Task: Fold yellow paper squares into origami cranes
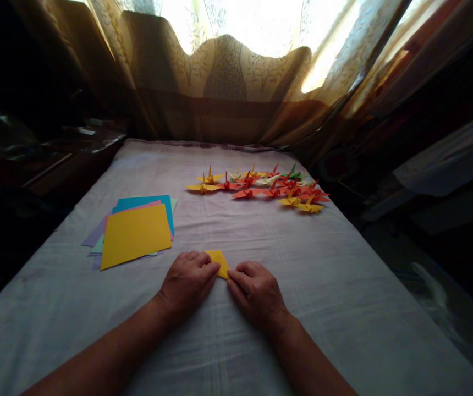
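A small folded piece of yellow origami paper [218, 258] lies on the cloth-covered table between my hands. My left hand [189, 278] is closed over its left side, with the thumb pressed on top and part of the paper hidden beneath the fingers. At the lower right corner, my right hand [257, 289] pinches the paper between thumb and fingers. Ahead and to the left is a loose stack of coloured paper sheets [137, 234], yellow uppermost, with blue, pink, green and purple edges showing under it.
Several folded paper cranes [248, 192] in red, yellow, green and cream stand toward the far right of the table. The pale tablecloth [203, 220] is slightly wrinkled. Behind the table's far edge hangs a backlit patterned curtain [224, 77]. Dark clutter lies on both sides.
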The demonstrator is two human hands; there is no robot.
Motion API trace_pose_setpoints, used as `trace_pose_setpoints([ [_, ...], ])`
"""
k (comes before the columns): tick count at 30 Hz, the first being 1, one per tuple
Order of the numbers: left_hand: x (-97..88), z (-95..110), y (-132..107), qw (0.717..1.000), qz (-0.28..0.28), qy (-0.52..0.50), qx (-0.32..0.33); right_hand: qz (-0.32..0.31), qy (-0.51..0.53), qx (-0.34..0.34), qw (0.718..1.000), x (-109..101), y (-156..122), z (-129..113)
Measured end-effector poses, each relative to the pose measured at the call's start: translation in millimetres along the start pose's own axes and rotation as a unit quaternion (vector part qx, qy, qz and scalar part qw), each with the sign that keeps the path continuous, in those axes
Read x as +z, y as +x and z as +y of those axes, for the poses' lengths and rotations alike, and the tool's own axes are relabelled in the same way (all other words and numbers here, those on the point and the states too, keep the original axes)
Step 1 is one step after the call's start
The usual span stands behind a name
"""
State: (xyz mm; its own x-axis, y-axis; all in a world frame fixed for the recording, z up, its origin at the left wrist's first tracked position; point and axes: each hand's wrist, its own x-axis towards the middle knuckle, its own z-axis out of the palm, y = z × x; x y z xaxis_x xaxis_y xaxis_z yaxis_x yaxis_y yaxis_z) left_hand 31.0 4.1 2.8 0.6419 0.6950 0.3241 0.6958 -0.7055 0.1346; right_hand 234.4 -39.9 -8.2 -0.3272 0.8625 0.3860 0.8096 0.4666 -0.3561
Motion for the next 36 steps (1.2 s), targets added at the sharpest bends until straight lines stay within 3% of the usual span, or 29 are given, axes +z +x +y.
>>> trace_pose_setpoints([
  [5,-2.3,14.2,-4.0,0.997,-0.063,0.038,-0.006,-0.018,0.041,0.029,0.999,-2.6,2.1,3.3],
  [10,5.2,20.5,-10.9,0.996,-0.073,0.05,-0.011,-0.035,0.063,0.067,0.995,-6.2,28.0,24.2],
  [16,7.0,3.4,-11.1,0.997,-0.058,0.011,0.056,-0.113,0.033,0.054,0.992,-0.4,69.7,36.4],
  [21,0.0,-14.4,-6.7,0.991,-0.083,-0.017,0.108,-0.16,0.046,0.044,0.985,4.1,83.1,33.7],
  [30,7.2,5.4,-12.1,0.996,-0.071,0.016,0.054,-0.218,0.118,0.066,0.966,1.5,102.0,39.3],
  [36,15.7,6.2,-20.9,0.997,-0.063,0.033,0.043,-0.222,0.179,0.1,0.953,3.1,92.9,38.0],
])
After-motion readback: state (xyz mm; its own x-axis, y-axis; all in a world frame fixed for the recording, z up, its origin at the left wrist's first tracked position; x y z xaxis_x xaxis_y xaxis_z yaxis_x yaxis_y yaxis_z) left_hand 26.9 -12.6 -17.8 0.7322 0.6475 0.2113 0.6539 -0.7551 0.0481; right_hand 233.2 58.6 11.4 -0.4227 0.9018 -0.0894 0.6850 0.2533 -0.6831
